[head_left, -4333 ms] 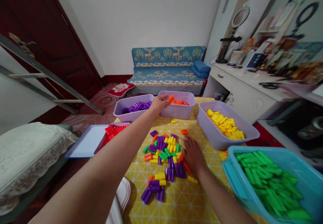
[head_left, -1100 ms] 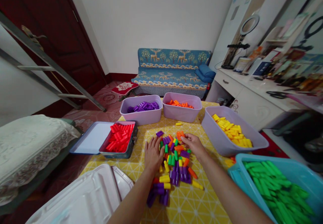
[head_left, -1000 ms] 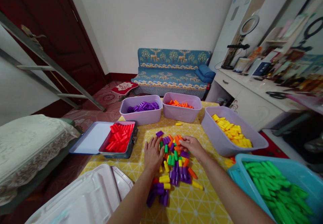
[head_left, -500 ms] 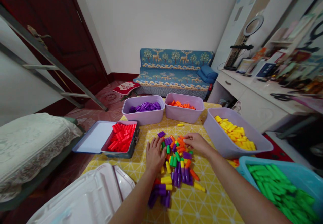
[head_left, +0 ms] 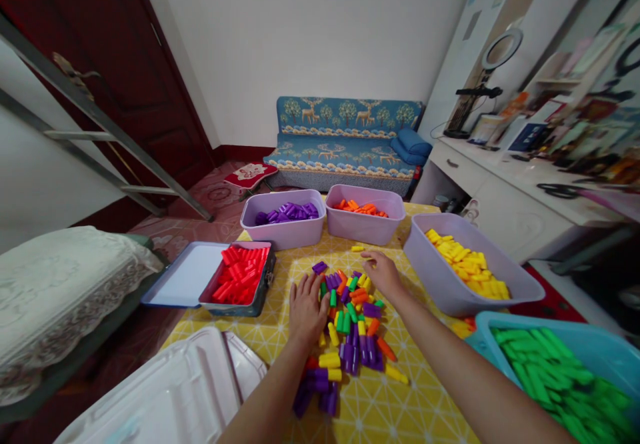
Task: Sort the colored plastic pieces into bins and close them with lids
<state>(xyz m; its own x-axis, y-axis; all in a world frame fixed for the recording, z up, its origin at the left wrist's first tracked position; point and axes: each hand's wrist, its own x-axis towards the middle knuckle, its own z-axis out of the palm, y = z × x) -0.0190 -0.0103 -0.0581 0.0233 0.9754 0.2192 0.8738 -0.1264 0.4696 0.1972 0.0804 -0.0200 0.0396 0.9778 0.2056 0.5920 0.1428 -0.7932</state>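
Observation:
A mixed heap of small plastic pieces (head_left: 350,327) in purple, yellow, green and orange lies on the yellow tablecloth (head_left: 385,411). My left hand (head_left: 305,304) rests flat at the heap's left edge, fingers stretched out and holding nothing. My right hand (head_left: 383,272) hovers over the heap's far right side with its fingers curled under. What they hold, if anything, is hidden. A lone yellow piece (head_left: 357,249) lies just beyond it, in front of the lilac bin of orange pieces (head_left: 365,227).
A lilac bin of purple pieces (head_left: 283,232) stands far left and a lilac bin of yellow pieces (head_left: 435,277) on the right. A blue bin of green pieces (head_left: 483,327) is near right, a tin of red pieces (head_left: 235,305) left, a white lid (head_left: 170,397) near left.
My left hand came back from the orange bin and lies flat by the heap. In the last second my right hand closed among orange pieces and moved away toward the far bins.

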